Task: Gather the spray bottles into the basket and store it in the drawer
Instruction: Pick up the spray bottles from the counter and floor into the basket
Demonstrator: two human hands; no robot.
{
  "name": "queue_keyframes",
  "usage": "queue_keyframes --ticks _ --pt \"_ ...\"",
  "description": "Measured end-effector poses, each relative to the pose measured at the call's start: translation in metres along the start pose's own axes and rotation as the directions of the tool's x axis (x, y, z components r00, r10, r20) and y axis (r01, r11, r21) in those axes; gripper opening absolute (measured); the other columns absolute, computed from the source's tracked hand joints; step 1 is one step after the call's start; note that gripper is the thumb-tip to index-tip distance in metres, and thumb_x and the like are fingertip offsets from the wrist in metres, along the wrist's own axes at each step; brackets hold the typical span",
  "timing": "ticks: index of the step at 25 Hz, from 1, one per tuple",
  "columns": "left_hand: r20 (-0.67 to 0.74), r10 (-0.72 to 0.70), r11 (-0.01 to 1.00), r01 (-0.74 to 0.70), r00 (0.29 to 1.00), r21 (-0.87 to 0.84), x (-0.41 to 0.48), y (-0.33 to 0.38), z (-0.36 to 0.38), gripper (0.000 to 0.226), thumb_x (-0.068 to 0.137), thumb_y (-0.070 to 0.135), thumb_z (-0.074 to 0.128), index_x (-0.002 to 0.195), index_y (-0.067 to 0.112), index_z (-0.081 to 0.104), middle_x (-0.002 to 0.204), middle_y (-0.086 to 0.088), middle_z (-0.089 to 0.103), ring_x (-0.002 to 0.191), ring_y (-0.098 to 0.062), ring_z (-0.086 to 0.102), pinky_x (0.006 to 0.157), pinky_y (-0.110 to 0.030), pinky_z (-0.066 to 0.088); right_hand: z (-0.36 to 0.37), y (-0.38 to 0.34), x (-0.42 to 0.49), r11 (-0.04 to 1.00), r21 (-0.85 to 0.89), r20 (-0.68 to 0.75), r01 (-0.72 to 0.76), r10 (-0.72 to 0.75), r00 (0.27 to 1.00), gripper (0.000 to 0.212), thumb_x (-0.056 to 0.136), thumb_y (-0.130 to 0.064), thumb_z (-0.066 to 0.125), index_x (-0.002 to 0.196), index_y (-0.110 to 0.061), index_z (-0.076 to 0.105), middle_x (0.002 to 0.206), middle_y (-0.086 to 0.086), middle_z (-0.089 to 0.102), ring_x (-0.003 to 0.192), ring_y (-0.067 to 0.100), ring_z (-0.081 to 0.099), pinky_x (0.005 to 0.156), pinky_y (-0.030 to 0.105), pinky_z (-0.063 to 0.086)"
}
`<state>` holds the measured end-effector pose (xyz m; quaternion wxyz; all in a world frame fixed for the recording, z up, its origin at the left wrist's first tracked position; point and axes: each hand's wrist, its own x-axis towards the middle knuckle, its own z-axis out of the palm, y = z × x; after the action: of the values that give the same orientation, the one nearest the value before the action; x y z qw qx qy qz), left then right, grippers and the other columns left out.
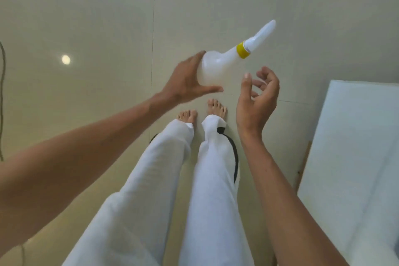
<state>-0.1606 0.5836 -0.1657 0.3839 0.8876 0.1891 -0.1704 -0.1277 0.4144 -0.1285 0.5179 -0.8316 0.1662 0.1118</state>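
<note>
Left hand (185, 81) holds the white squeeze bottle (218, 69) by its fat base: thumb underneath, fingers wrapped over the far side. Bottle sits just above frame centre, tilted, with the yellow collar (243, 50) and long white nozzle (264, 32) pointing to 1 o'clock. Right hand (257, 101) is at 4 o'clock of the bottle, palm up, fingers curled and spread, gripping nothing, just beside the bottle but not touching. Person is standing barefoot on glossy cream floor tiles (97, 28). A white panel (354, 147), maybe furniture, is at 4 o'clock of frame.

No basket or drawer in view, so can't tell how far along gathering is. Looks like a carry or a hand-to-hand transfer.

To do it well:
- if transferring, right hand takes the neck below the collar before left lets go
- keep nozzle up in case of leaks
- body likely soft, so don't squeeze hard
- find the basket first, then lower the bottle in base-down.
</note>
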Motion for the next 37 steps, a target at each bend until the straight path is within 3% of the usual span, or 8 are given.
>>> queue_keyframes --ticks 9,14,18,21,24,27,33,37 --pt "0.181 0.325 0.942 -0.301 0.928 -0.149 -0.099 0.209 -0.006 0.096 0.063 0.058 0.083 0.141 0.023 0.038 0.136 0.007 0.058 0.118 -0.012 0.058 0.092 -0.021 0.046 -0.164 -0.119 -0.081 0.976 0.219 -0.431 -0.012 0.107 0.896 0.037 0.093 -0.029 0.071 0.125 -0.014 0.06 0.119 -0.004 0.066 0.111 0.014 0.064 0.096 0.039 0.057" --pt "0.407 0.51 0.857 -0.487 0.758 -0.168 -0.124 0.312 0.047 0.106 0.061 0.061 0.084 0.146 0.019 0.037 0.141 0.006 0.055 0.122 -0.008 0.054 0.096 -0.014 0.042 -0.278 -0.102 -0.1 0.957 0.29 -0.682 0.009 0.2 0.703 0.035 0.092 -0.034 0.072 0.118 -0.012 0.064 0.114 -0.003 0.07 0.112 0.017 0.066 0.096 0.039 0.057" --pt "0.521 0.596 0.78 -0.595 0.611 -0.194 -0.153 0.379 0.11 0.11 0.062 0.058 0.085 0.149 0.01 0.036 0.148 0.0 0.049 0.133 -0.018 0.05 0.108 -0.031 0.046 -0.354 -0.068 -0.113 0.962 0.273 -0.821 0.022 0.221 0.527 0.039 0.09 -0.04 0.069 0.117 -0.012 0.065 0.113 -0.004 0.071 0.11 0.016 0.067 0.092 0.035 0.057" --pt "0.553 0.681 0.662 -0.725 0.479 -0.187 -0.177 0.411 0.155 0.115 0.065 0.066 0.073 0.149 -0.003 0.035 0.149 -0.014 0.046 0.136 -0.027 0.046 0.113 -0.03 0.038 -0.398 -0.034 -0.123 0.97 0.242 -0.888 -0.04 0.238 0.393 0.035 0.091 -0.035 0.071 0.116 -0.011 0.066 0.109 -0.003 0.071 0.106 0.011 0.067 0.09 0.032 0.058" --pt "0.63 0.658 0.651 -0.732 0.413 -0.201 -0.188 0.436 0.196 0.102 0.075 0.051 0.078 0.152 0.002 0.032 0.141 -0.015 0.05 0.13 -0.028 0.05 0.11 -0.037 0.044 -0.426 -0.003 -0.125 0.961 0.237 -0.921 -0.144 0.27 0.282 0.032 0.09 -0.029 0.073 0.114 -0.01 0.067 0.106 -0.004 0.071 0.104 0.0 0.065 0.09 0.027 0.059" --pt "0.647 0.661 0.633 -0.746 0.38 -0.208 -0.178 0.456 0.242 0.082 0.079 0.029 0.082 0.146 0.001 0.044 0.136 -0.016 0.059 0.125 -0.031 0.057 0.102 -0.042 0.051 -0.442 0.025 -0.112 0.943 0.263 -0.938 -0.205 0.3 0.176 0.032 0.09 -0.028 0.077 0.114 -0.01 0.068 0.106 -0.002 0.072 0.103 0.005 0.068 0.089 0.037 0.061" --pt "0.766 0.569 0.61 -0.778 0.3 -0.149 -0.164 0.483 0.313 0.066 0.093 0.025 0.067 0.148 0.005 0.039 0.147 -0.013 0.051 0.13 -0.03 0.054 0.101 -0.042 0.05 -0.461 0.083 -0.072 0.92 0.332 -0.924 -0.21 0.362 0.124 0.036 0.091 -0.033 0.075 0.117 -0.008 0.067 0.111 0.0 0.073 0.106 0.008 0.069 0.084 0.039 0.064" --pt "0.81 0.504 0.624 -0.775 0.299 -0.103 -0.165 0.485 0.347 0.068 0.094 0.02 0.062 0.152 0.002 0.03 0.156 -0.017 0.037 0.122 -0.036 0.059 0.096 -0.047 0.052 -0.473 0.125 -0.052 0.925 0.318 -0.916 -0.209 0.356 0.183 0.037 0.092 -0.029 0.073 0.117 -0.002 0.067 0.11 0.008 0.073 0.103 0.012 0.07 0.081 0.036 0.064"
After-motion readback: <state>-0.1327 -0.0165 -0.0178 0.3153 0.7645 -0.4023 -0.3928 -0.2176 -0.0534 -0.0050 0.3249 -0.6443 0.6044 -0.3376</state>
